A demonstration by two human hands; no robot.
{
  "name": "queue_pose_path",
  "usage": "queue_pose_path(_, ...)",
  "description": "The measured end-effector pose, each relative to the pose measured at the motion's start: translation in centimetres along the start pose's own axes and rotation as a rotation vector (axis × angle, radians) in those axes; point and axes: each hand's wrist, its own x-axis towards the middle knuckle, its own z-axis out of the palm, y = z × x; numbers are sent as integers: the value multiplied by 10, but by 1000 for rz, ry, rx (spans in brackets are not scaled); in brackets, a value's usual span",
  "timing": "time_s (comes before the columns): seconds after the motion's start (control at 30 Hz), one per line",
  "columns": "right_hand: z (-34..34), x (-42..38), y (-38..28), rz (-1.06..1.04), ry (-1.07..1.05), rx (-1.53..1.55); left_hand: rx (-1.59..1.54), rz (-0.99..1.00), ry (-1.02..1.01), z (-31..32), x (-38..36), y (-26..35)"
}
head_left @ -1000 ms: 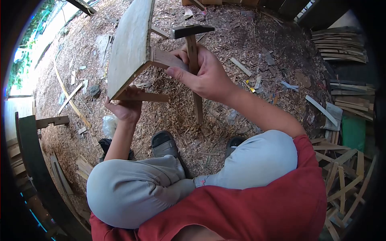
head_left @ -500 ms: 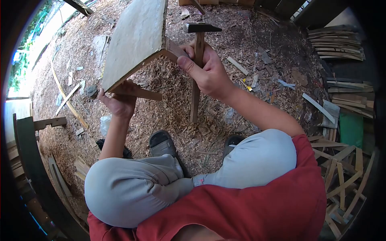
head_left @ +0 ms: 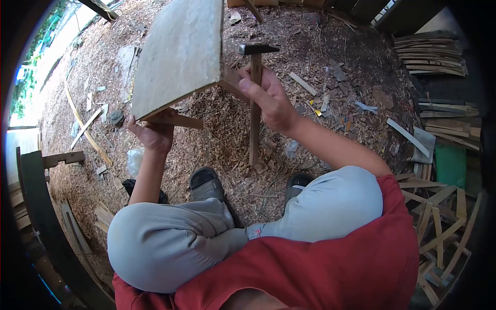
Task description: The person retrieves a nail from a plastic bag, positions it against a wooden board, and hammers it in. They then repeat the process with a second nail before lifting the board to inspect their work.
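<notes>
While the left hand gripped the board's near batten, the right hand, closed on hammer and far batten, seemed mid-assembly, nailing apparently unfinished.

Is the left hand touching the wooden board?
Touching. The head view shows the left hand gripping the board at its lower corner, fingers on the wooden strip beneath it.
</notes>
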Motion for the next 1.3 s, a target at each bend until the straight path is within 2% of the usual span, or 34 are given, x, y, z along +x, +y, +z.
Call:
queue_pose_path(0.07,-4,-7,2,24,41,39,35,17,51,-2,-2,-4)
queue_pose_path(0.13,-12,-14,7,176,11,140,25,43,102,3,-3,-8)
queue_pose_path(0.17,-14,-17,13,178,13,138,21,69,152,5,-2,-10)
queue_pose_path(0.23,-19,-21,29,203,192,276,42,83,145,5,2,-12)
queue_pose_path(0.4,-52,-2,58,140,147,219,97,128,27,-28,16,-19)
queue_pose_path(0.47,-57,2,62,274,106,165,153,122,-9,-42,20,-21)
queue_pose_path(0.57,-45,-3,66,302,90,183,150,164,82,-37,19,-26)
queue_pose_path(0.7,-51,-12,74,310,114,219,141,110,25,-59,12,-28)
queue_pose_path(0.77,-60,-14,78,234,116,180,1017,709,133,-92,14,-41)
queue_pose_path(0.8,-61,-17,74,235,118,178,1015,708,132,-86,4,-42)
queue_pose_path(0.87,-62,-24,63,292,88,149,1488,967,228,-67,-31,-50)
queue_pose_path(0.9,-66,-27,63,294,91,145,1241,840,203,-72,-41,-61)
queue_pose_path(0.93,-71,-30,66,264,90,108,1238,837,203,-57,-56,-70)
queue_pose_path(1.0,-80,-35,68,239,92,75,997,470,86,-2,-86,-85)
queue_pose_path(1.07,-91,-34,67,268,29,-49,933,125,-88,31,-89,-88)
queue_pose_path(1.1,-92,-35,63,269,29,-54,981,43,-269,26,-79,-90)
queue_pose_path(1.13,-92,-35,56,272,78,-176,976,43,-269,38,-74,-94)
queue_pose_path(1.2,-89,-35,41,273,120,-298,696,-145,-482,66,-67,-104)
queue_pose_path(1.27,-88,-40,26,343,156,-518,674,-200,-418,89,-59,-114)
queue_pose_path(1.3,-89,-42,20,343,154,-521,652,-258,-358,95,-54,-119)
